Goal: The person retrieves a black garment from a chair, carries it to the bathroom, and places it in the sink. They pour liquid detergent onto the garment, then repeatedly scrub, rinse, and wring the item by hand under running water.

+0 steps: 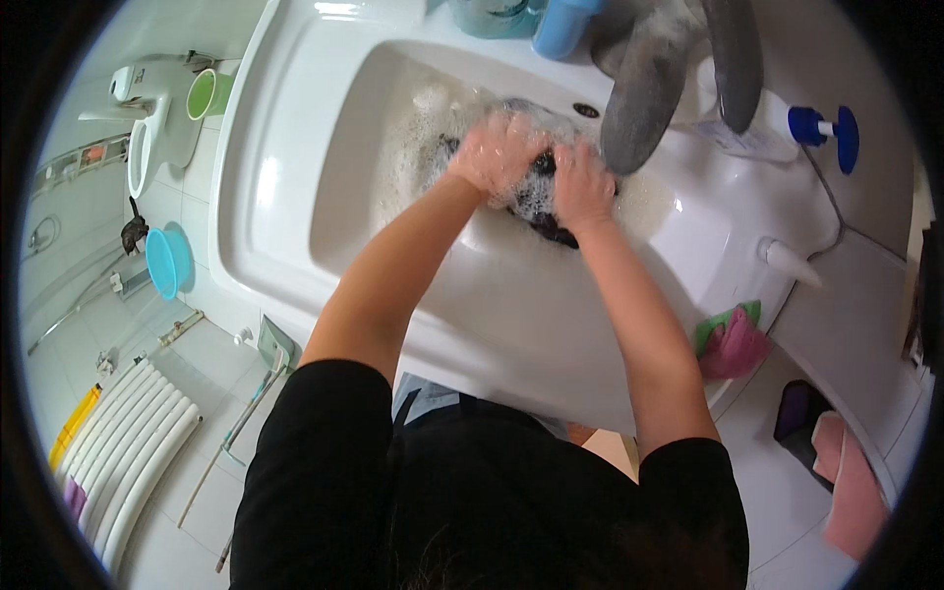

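A black cloth (553, 231), wet and covered in suds, lies bunched in the white washbasin (339, 162), which holds cloudy, foamy water. My left hand (492, 155) presses on the cloth's left part with its fingers curled into it; foam coats the fingertips. Close beside it, my right hand (584, 183) grips the right part of the same cloth. Suds and the hands themselves hide much of the cloth, so its exact kind does not show.
The grey tap (649, 93) overhangs the basin just beyond my right hand. A blue cup (563, 29) stands on the far rim, and a blue pump bottle (826, 133) is at the right. Pink and green rags (736, 346) hang on the near right edge.
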